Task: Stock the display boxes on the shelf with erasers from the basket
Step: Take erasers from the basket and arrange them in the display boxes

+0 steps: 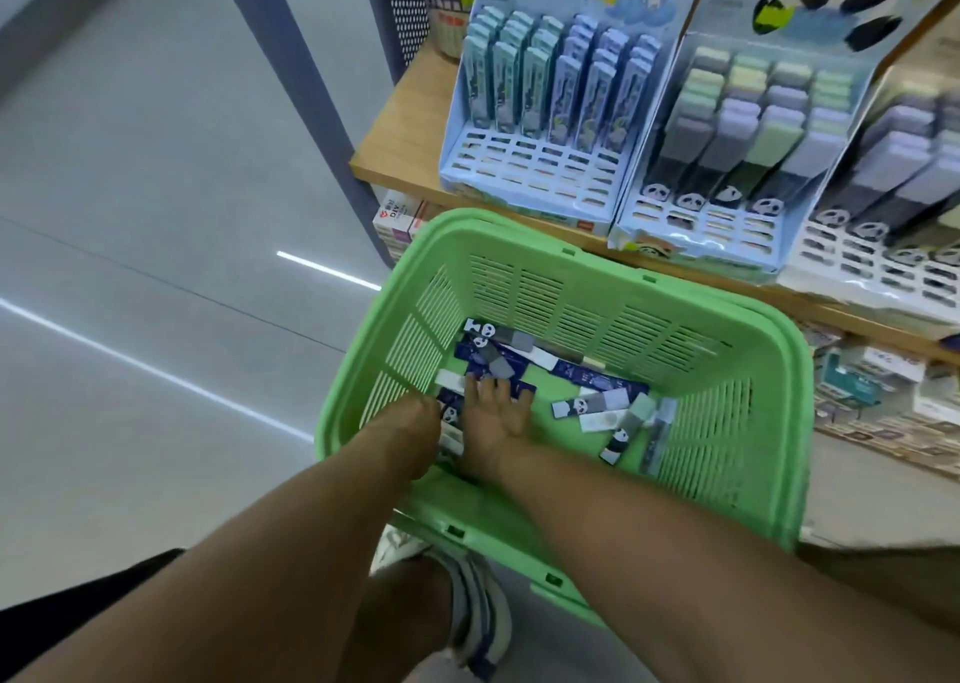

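Grey floor tiles (156, 173) lie beside a wooden shelf (410, 126) that carries the display boxes (540, 163), partly filled with erasers. Below the shelf stands a green basket (753, 370); loose erasers (597, 402) (some with panda sleeves) lie on its bottom. Both hands reach inside. On the right hand (493, 417) the fingers are spread, touching a dark blue eraser (498, 370). For the left hand (415, 422) I cannot tell the fingers, they are hidden.
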